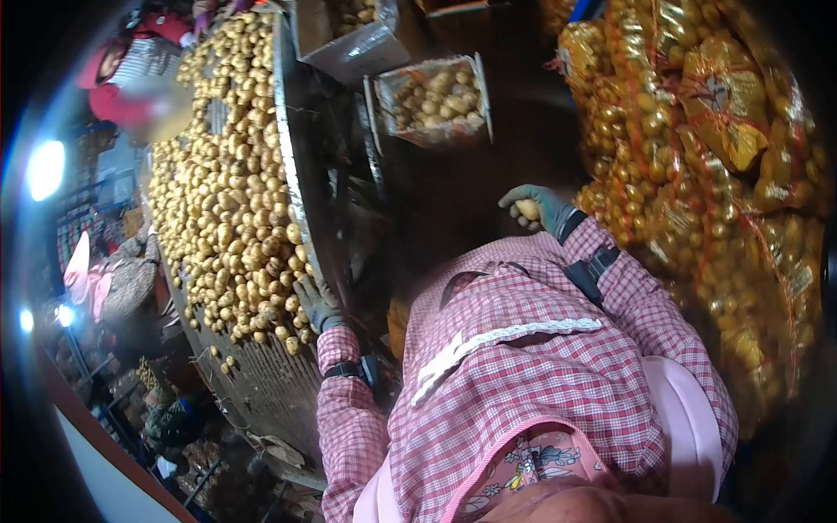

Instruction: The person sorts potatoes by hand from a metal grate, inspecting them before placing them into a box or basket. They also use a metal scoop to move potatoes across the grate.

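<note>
My left hand (318, 305), in a grey glove, rests at the near edge of a broad layer of potatoes (235, 192) on a slatted sorting table (261, 388). Its fingers are stretched out and touch the potatoes there. My right hand (542, 209), also gloved, is out to the right, away from the table, with its fingers curled round a single potato (527, 209). Ahead of me, between table and sacks, stands a lined crate (381, 113) holding potatoes.
Filled mesh sacks of potatoes (689, 174) are piled along the right. A cardboard box (357, 48) with potatoes stands beyond the crate. The table's metal rim (286, 122) runs along its near side. Co-workers (144, 65) are across the table.
</note>
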